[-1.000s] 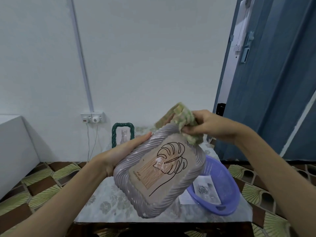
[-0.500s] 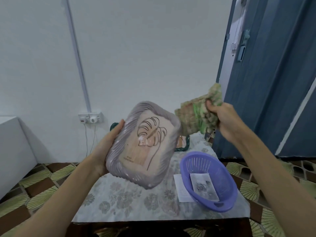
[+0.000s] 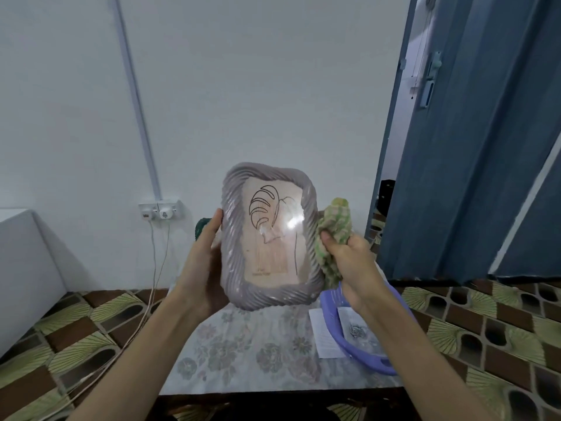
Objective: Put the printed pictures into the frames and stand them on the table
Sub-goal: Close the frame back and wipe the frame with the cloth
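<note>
A table (image 3: pixel 243 357) is seen below. A frame (image 3: pixel 268 235) is held upright above its far edge, gripped at 9 o'clock by the left hand (image 3: pixel 202 262). A basket (image 3: pixel 364 354) lies at its 5 o'clock. A cloth (image 3: pixel 332 235) is bunched in the right hand (image 3: pixel 349 259) at 3 o'clock, touching the frame.

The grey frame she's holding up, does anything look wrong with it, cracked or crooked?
No damage shows. The grey frame is held roughly upright above the table, left hand behind its edge, right hand pressing a cloth to its side. The bright patch looks like glare.
</note>
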Available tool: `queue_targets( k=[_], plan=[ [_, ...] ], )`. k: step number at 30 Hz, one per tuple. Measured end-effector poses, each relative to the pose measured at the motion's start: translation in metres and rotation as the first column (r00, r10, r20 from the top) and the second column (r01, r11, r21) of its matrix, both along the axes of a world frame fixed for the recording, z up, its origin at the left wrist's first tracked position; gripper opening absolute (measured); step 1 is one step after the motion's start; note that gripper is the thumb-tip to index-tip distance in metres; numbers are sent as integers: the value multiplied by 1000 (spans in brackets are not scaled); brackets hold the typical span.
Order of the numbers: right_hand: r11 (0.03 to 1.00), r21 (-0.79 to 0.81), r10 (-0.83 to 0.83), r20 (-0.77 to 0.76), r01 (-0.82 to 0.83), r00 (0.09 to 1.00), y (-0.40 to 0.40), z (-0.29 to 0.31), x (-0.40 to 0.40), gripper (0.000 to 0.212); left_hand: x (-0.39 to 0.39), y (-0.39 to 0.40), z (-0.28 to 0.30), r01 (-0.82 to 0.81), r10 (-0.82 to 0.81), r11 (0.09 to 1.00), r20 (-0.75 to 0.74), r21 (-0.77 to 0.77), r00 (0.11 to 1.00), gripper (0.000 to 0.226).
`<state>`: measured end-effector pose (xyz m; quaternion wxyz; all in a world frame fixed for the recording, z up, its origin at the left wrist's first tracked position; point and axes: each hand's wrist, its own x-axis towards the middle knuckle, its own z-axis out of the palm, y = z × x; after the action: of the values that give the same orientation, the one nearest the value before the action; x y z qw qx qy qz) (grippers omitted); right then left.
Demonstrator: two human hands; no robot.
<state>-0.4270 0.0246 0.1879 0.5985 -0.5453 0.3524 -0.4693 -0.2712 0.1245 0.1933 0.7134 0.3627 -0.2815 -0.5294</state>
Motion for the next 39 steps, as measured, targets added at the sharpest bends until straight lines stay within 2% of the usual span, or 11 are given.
queue_targets(
  k=[3,7,10,12,14,17,23,32,35,37,39],
  plan=[
    [999,-28,22,-45,-23,999,-2,-1,-5,12,15,6,6,41,-43,999,76,21,996,62],
    [955,-227,160,-141,-189,977,-6,6,-21,17,52,12,34,159,-169,985,202,61,965,75],
    [888,-331,243,-248,-318,938,-3,16,-25,22,59,10,51,312,-384,922,449,228,807,74],
    [860,-368,250,-297,-352,922,0,20,-21,22,52,6,55,312,-480,876,600,368,640,70],
    [861,-372,238,-306,-346,922,0,20,-18,20,43,2,57,250,-490,868,663,428,566,69],
    [912,-292,224,-235,-288,946,-3,17,-20,16,43,-3,54,187,-416,904,687,385,596,71],
    [979,-195,58,-20,-61,998,-24,26,-46,17,39,-1,49,215,-371,928,691,306,621,65],
    [963,-253,55,-147,-91,988,-19,25,-78,15,38,-3,47,123,-240,966,621,226,746,67],
    [912,-326,134,-340,-250,931,-6,12,-66,16,30,-5,47,57,-170,977,589,205,790,42],
    [875,-418,30,-460,-246,887,-3,3,-55,17,24,-6,47,16,-136,979,586,205,799,27],
    [851,-506,-114,-437,-139,892,-5,-3,-46,16,20,-5,46,6,-126,980,590,201,798,22]
  ],
)
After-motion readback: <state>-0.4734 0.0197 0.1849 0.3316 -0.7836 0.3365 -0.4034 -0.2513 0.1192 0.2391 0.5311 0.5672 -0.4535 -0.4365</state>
